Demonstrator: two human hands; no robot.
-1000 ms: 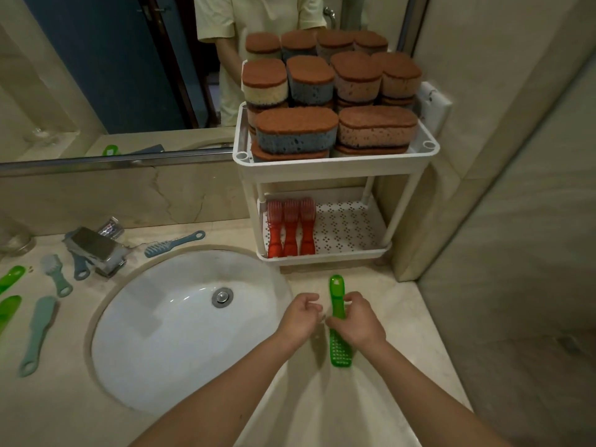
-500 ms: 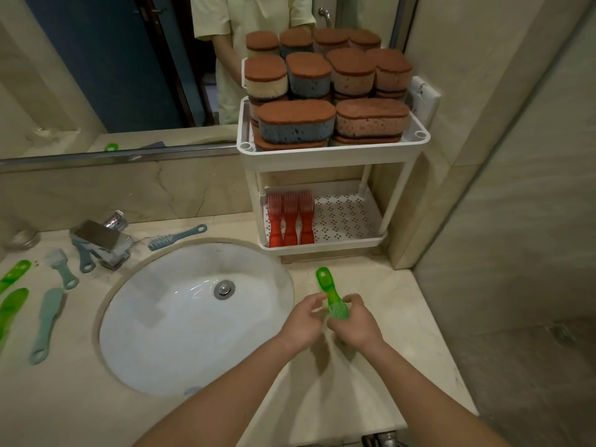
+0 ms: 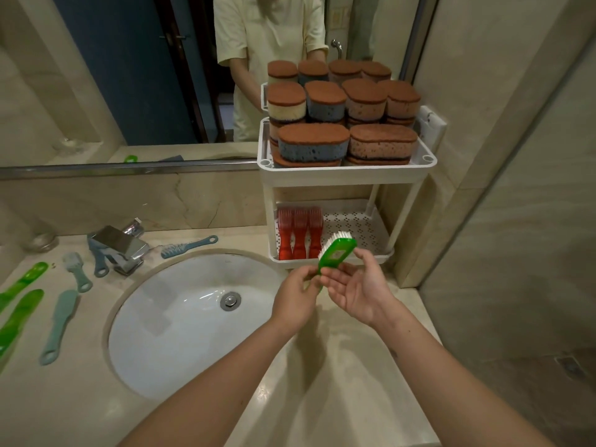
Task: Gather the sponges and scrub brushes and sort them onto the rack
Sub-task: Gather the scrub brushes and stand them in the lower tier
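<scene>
A green scrub brush (image 3: pixel 335 254) with white bristles is held up just in front of the white two-tier rack (image 3: pixel 346 171). My left hand (image 3: pixel 296 296) grips its handle end. My right hand (image 3: pixel 356 285) lies palm up, fingers mostly straight, thumb and fingertips touching the brush head. Several brown-topped sponges (image 3: pixel 342 124) fill the rack's top tier. Three red brushes (image 3: pixel 300 232) lie side by side on the left of the bottom tier. More green brushes (image 3: pixel 21 300) and several teal brushes (image 3: pixel 59 325) lie on the counter left of the sink.
A white sink (image 3: pixel 190 321) is set in the beige counter, with a chrome tap (image 3: pixel 121 245) behind it. One teal brush (image 3: pixel 188 246) lies at the sink's back rim. The mirror above shows a person. A wall stands close on the right of the rack.
The green brush has been lifted off the counter and turned so its head points up toward the rack's bottom tier. My right hand has opened under it.
</scene>
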